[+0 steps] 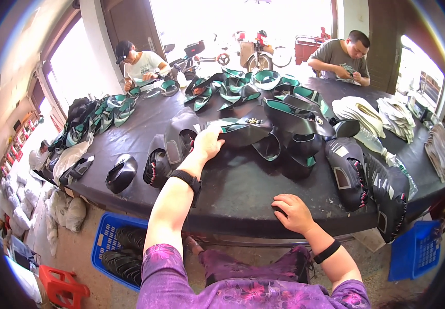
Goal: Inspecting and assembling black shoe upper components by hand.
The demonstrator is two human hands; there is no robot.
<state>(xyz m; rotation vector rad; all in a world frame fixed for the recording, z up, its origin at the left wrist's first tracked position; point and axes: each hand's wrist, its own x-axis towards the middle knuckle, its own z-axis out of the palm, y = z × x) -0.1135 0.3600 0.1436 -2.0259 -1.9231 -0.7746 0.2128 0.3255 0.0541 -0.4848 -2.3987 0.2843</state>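
My left hand [207,142] reaches out over a large black worktable [243,190] and rests on a black shoe upper with green lining [240,131], its fingers curled over the piece's near edge. More black uppers [173,149] lie just left of that hand. My right hand [293,212] lies knuckles up near the table's front edge, fingers bent, touching the table top, and I see nothing in it. Both wrists carry black bands.
Black and green uppers [263,87] are heaped across the table, with white insoles [361,110] at the right. Two persons [140,64] [343,56] work at the far side. Blue baskets [112,242] [415,250] stand on the floor, one holding black soles, beside a red stool [63,286].
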